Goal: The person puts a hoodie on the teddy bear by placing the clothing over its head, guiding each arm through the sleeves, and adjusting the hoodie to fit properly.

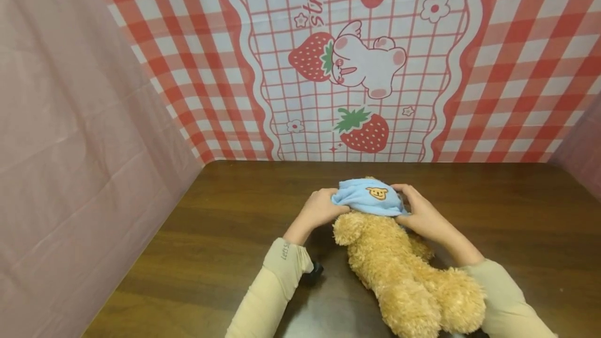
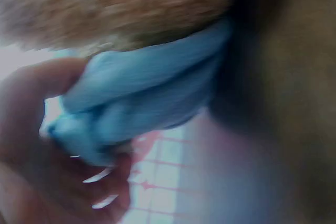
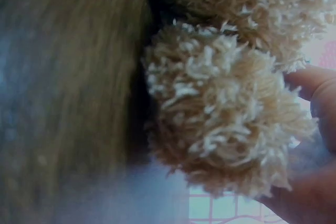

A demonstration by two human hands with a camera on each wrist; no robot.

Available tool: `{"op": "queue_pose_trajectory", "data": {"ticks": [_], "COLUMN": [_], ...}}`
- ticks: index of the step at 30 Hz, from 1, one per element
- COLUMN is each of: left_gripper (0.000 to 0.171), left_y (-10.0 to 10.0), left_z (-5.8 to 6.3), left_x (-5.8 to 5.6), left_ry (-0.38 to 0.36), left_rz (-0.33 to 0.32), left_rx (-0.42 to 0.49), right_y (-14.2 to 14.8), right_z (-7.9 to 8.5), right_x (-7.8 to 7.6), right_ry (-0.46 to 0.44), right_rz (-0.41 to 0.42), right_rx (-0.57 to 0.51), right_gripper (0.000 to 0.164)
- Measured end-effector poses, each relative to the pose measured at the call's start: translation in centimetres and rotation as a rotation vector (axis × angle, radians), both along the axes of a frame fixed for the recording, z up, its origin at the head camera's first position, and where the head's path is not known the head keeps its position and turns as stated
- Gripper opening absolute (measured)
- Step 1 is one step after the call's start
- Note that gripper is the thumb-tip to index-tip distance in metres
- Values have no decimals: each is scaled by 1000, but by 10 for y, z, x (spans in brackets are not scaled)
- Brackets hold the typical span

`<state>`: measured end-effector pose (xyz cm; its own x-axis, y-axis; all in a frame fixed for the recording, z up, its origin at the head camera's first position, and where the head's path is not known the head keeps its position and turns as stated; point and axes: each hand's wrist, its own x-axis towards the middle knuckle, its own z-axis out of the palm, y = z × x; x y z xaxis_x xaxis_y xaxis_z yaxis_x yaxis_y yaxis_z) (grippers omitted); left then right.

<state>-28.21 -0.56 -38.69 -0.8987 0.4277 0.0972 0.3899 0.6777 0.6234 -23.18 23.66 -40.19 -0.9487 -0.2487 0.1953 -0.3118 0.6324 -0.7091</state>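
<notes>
A tan plush bear point(image 1: 399, 265) lies on the dark wooden table point(image 1: 225, 233), head away from me. A light blue cloth garment point(image 1: 368, 197) with a small bear patch sits over its head. My left hand point(image 1: 321, 208) pinches the garment's left edge; the left wrist view shows the bunched blue fabric point(image 2: 136, 98) between thumb and fingers point(image 2: 31, 108). My right hand point(image 1: 420, 212) grips the garment's right edge beside the bear's shoulder. In the right wrist view a fluffy tan paw point(image 3: 220, 114) fills the frame, with my fingers point(image 3: 315, 87) at the right edge.
A red-checked strawberry-and-rabbit backdrop point(image 1: 357, 61) stands behind the table. A pink sheet point(image 1: 75, 145) walls the left side, and another pink panel point(image 1: 584, 145) closes the right. A small dark object point(image 1: 313, 273) lies under my left forearm.
</notes>
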Motion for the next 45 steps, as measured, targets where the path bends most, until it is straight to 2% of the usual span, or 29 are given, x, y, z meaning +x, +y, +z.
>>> {"op": "queue_pose_trajectory", "data": {"ticks": [6, 10, 12, 14, 18, 20, 23, 26, 28, 31, 34, 39, 45], "left_gripper": [19, 24, 31, 45, 80, 88, 91, 88, 84, 79, 78, 72, 60], "left_y": [-12, -15, -17, -19, -22, -23, -23, -21, -20, -17, -15, -13, -8], "left_z": [9, 7, 6, 4, 2, -1, -9, -16, -21, -23, -22, -21, -19], "left_x": [-2, -5, -6, -8, -10, -12, -14, -17, -19, -20, -20, -18, -16], "left_ry": [-47, -66, -71, -76, -151, -207, -249, -244, -208, -174, -159, -133, -24], "left_rz": [-142, -161, -150, -151, -234, -289, -330, -331, -318, -290, -272, -238, -188], "left_rx": [-126, -135, -116, -76, 80, 151, 175, 161, 156, 175, 190, 189, 117], "right_y": [-1, -3, -5, -8, -15, -17, -17, -15, -15, -15, -15, -10, -5], "right_z": [-3, 0, 4, 8, 13, 14, 12, 7, 4, 3, 4, 7, 9], "right_x": [4, 8, 9, 10, 12, 12, 12, 10, 7, 4, 2, 2, 4], "right_ry": [-150, -195, -178, -157, -121, -101, -60, 5, 78, 170, 209, 201, 147], "right_rz": [158, 157, 118, 75, -12, -43, -49, -3, 47, 125, 153, 70, -33], "right_rx": [-173, -207, -192, -159, -42, -1, 1, -23, -31, 7, 81, 219, 291], "right_gripper": [74, 77, 78, 82, 89, 88, 88, 90, 90, 87, 87, 79, 64]}}
